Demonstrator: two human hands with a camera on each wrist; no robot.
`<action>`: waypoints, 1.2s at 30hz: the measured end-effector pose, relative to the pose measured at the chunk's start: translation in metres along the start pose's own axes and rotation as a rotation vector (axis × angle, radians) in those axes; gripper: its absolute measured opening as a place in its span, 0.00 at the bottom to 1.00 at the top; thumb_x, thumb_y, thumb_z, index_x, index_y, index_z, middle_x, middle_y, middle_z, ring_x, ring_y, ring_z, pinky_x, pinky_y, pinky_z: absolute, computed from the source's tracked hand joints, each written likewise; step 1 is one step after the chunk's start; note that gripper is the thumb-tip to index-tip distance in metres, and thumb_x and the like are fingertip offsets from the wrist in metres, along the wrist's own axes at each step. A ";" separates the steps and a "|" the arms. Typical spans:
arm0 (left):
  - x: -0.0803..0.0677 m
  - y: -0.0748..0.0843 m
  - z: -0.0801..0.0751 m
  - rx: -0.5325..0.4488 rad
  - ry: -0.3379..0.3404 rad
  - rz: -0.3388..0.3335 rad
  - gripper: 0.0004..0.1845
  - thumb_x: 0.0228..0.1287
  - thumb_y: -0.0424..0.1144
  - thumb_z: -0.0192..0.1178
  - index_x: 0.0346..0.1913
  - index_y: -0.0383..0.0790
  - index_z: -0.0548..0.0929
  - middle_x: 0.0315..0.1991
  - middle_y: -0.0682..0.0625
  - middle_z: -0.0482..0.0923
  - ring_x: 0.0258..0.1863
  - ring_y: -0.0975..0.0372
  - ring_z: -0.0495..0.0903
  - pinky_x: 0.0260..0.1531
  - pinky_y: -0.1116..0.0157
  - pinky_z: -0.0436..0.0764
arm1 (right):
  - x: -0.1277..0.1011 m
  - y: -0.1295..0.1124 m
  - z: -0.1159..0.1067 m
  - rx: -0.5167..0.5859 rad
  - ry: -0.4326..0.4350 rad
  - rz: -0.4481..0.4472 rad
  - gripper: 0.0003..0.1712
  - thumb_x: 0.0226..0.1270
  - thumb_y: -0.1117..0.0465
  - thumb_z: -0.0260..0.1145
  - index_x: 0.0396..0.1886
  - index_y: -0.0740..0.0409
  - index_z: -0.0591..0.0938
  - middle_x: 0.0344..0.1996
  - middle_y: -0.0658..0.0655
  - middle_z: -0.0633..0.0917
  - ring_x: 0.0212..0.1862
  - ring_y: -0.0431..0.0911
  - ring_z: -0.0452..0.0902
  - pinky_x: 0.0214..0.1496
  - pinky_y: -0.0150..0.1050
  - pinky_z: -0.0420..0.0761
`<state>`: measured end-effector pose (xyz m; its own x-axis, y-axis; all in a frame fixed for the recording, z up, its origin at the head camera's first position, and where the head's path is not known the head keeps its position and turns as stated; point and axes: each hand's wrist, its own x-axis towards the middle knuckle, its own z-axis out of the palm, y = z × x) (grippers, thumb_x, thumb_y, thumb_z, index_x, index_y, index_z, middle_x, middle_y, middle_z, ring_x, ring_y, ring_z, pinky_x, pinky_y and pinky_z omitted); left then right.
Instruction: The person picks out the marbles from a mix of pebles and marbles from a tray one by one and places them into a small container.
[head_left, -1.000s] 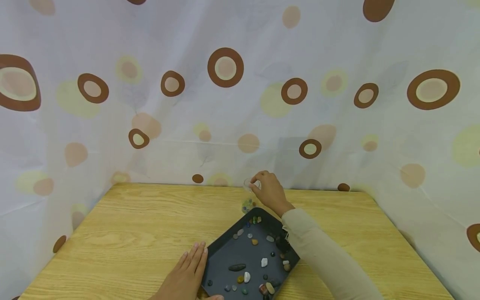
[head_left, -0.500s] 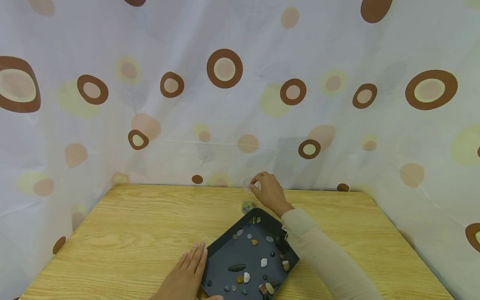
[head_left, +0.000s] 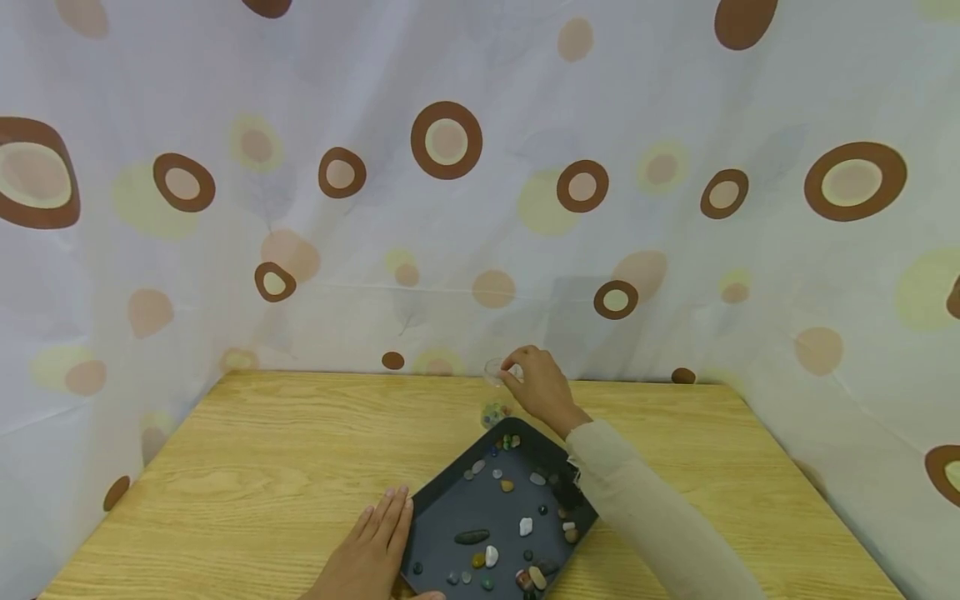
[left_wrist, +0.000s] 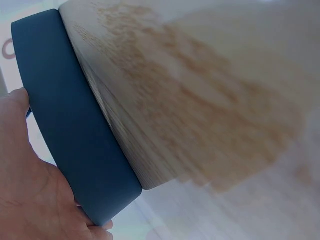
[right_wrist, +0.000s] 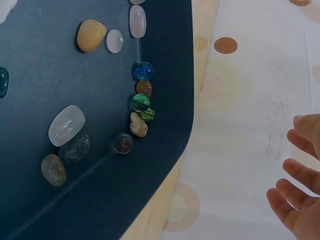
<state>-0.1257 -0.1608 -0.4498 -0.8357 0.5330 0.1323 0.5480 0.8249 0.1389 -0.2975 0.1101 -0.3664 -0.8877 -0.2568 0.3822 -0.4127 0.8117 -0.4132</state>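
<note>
A dark tray [head_left: 450, 508] lies askew on the wooden table [head_left: 285, 467] and holds several small stones and glass marbles [right_wrist: 140, 102]. My left hand [head_left: 375, 546] lies flat on the table with straight fingers, its palm [left_wrist: 25, 185] against the tray's left rim [left_wrist: 75, 125]. My right hand [head_left: 536, 385] is at the table's far edge, fingertips at the rim of a clear glass [head_left: 494, 369] with some marbles [head_left: 492, 412] at its bottom. In the right wrist view the fingers [right_wrist: 295, 200] are loosely curved beside the glass [right_wrist: 276, 130] and hold nothing that I can see.
A white curtain [head_left: 450, 208] with brown and yellow circles hangs right behind the table and along both sides. Bare wood lies left of the tray and at the right [head_left: 712, 467]. My right sleeve [head_left: 645, 517] crosses the tray's right corner.
</note>
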 end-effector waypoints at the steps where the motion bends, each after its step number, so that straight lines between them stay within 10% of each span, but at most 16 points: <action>1: 0.000 0.000 0.000 -0.004 -0.003 -0.002 0.55 0.57 0.77 0.44 0.70 0.30 0.64 0.72 0.38 0.57 0.70 0.47 0.59 0.65 0.50 0.66 | -0.001 0.000 -0.001 0.000 -0.004 0.001 0.08 0.68 0.58 0.64 0.39 0.57 0.85 0.51 0.63 0.79 0.54 0.58 0.75 0.55 0.54 0.77; 25: -0.001 0.000 -0.002 -0.004 0.013 0.005 0.55 0.57 0.77 0.45 0.69 0.29 0.65 0.71 0.37 0.59 0.70 0.46 0.61 0.64 0.50 0.68 | -0.045 0.017 -0.016 -0.072 -0.042 -0.101 0.07 0.64 0.59 0.69 0.39 0.55 0.84 0.50 0.59 0.81 0.51 0.57 0.77 0.51 0.53 0.78; 36: 0.000 0.001 -0.001 -0.006 0.004 -0.001 0.55 0.58 0.77 0.44 0.69 0.30 0.65 0.72 0.37 0.58 0.70 0.47 0.60 0.64 0.50 0.67 | -0.071 0.031 0.000 -0.206 -0.311 -0.089 0.17 0.61 0.60 0.70 0.50 0.55 0.82 0.62 0.65 0.72 0.63 0.63 0.67 0.52 0.58 0.77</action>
<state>-0.1250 -0.1608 -0.4487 -0.8360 0.5315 0.1360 0.5475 0.8242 0.1446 -0.2473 0.1529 -0.4064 -0.8826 -0.4526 0.1272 -0.4698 0.8591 -0.2032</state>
